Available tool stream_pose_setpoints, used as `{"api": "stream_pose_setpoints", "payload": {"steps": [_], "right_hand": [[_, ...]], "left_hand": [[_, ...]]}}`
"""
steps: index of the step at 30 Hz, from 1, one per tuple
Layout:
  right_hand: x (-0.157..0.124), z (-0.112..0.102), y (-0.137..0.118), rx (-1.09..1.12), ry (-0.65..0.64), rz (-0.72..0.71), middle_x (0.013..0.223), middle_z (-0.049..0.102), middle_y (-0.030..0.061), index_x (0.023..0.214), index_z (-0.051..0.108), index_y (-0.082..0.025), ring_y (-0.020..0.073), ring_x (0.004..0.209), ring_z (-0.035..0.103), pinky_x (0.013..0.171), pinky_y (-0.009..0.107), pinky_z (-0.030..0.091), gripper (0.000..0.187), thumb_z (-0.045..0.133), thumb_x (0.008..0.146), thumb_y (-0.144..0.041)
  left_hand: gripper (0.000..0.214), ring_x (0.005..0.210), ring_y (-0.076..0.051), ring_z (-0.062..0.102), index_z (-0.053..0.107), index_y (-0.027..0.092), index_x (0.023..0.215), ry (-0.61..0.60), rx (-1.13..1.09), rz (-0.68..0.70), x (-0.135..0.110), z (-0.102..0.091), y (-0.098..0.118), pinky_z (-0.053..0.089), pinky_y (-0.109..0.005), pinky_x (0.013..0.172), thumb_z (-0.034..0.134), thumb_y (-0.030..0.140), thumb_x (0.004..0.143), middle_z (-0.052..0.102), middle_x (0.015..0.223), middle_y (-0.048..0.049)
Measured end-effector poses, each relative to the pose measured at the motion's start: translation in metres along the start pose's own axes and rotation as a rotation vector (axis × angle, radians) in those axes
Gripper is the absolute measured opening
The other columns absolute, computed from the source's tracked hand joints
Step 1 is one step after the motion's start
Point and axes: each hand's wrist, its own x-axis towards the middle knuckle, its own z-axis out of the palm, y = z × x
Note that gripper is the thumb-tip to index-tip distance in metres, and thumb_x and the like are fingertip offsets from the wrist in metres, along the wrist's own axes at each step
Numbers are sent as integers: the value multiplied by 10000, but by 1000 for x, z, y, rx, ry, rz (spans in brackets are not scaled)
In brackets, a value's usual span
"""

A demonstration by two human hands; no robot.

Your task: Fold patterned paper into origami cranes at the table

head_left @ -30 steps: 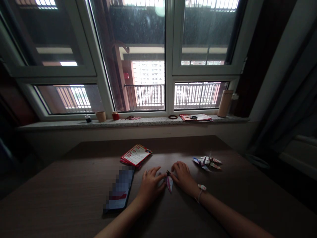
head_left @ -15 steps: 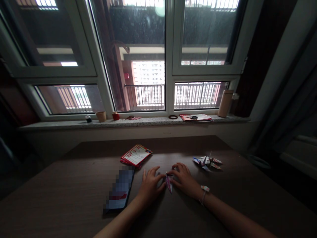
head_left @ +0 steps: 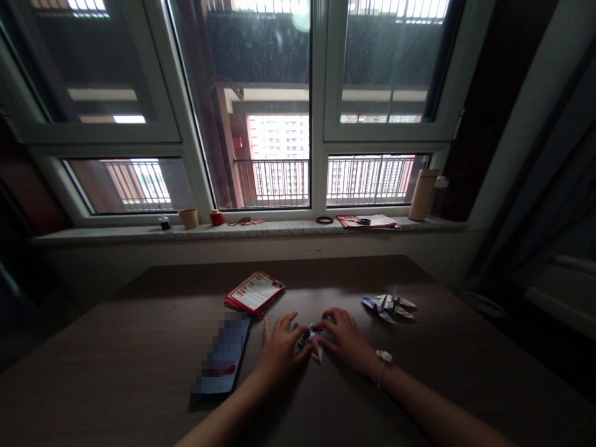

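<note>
A small folded piece of printed paper (head_left: 315, 349), white with pink and dark print, lies on the table between my hands. My left hand (head_left: 282, 345) rests at its left side, thumb and forefinger on the paper's edge. From the other side, my right hand (head_left: 343, 338) has its thumb and forefinger on the paper too. The fingers of both hands are bent, and the fingertips partly cover the paper. A bracelet (head_left: 383, 356) circles my right wrist. To the right lie several folded paper pieces (head_left: 388, 307) that look like paper cranes.
Left of my hands a phone (head_left: 226, 357) stands or lies on the brown table (head_left: 116, 347). Behind it is a stack of red-edged printed sheets (head_left: 256, 293). Along the windowsill (head_left: 279, 230) are a paper cup (head_left: 189, 218), a red spool (head_left: 216, 217), scissors (head_left: 363, 221) and a bottle (head_left: 423, 195).
The folded paper has spread wider between my fingers, with more of its printed surface showing on the left. My hands have barely moved.
</note>
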Motion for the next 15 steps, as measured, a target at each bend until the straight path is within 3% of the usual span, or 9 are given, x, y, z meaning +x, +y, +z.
{"api": "stream_pose_setpoints", "payload": {"steps": [8,13,15], "right_hand": [[2,4,4,61,55,-56,1151,546,48,1039,673,-312,224,1147,479,1043,393,369,173,614,884,-359],[4,2,8,103,125,-16,1013,596,53,856,671,-225,206,1034,527,954,352,415,215,518,939,-353],[5,0,11,114,114,-15,983,603,47,798,654,-211,201,992,539,925,341,427,165,571,905,-305]], "left_hand": [[299,1332,-335,426,670,349,1139,16,55,21,-1,3,1,154,-716,1077,622,321,845,476,1439,-119],[295,1339,-343,417,676,374,1134,48,96,44,-3,0,3,115,-719,1083,599,338,852,466,1453,-110],[333,1346,-360,402,663,376,1162,39,100,53,-4,-3,3,97,-728,1079,620,356,832,445,1472,-112]]}}
